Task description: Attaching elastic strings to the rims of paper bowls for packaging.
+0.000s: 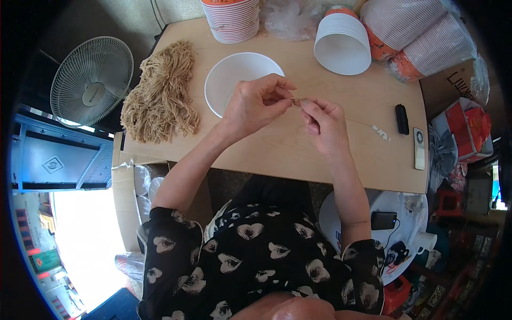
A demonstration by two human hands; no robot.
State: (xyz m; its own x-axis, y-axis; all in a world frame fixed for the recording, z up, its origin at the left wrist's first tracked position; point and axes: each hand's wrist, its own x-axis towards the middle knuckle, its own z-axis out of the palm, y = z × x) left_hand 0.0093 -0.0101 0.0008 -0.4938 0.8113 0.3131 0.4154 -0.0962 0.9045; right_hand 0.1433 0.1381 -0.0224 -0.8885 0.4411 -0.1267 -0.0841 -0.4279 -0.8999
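Observation:
Over the middle of the table my left hand [255, 105] and my right hand [324, 116] meet, thumb and forefinger of each pinched together. Between their fingertips is a small, thin, light brownish thing [296, 103], too small to make out. Just behind my left hand sits a white round tub [228, 80], its rim partly covered by that hand. To the left lies a thick bundle of beige twine [162, 96]. Several small white pieces [381, 133] are scattered to the right of my right hand.
Stacked white-and-orange tubs [232, 21] stand at the back, with another stack [344, 50] on its side and plastic-wrapped stacks [432, 45] at back right. A black object [402, 119] and a slim pale device [420, 148] lie right. A fan [93, 82] stands left.

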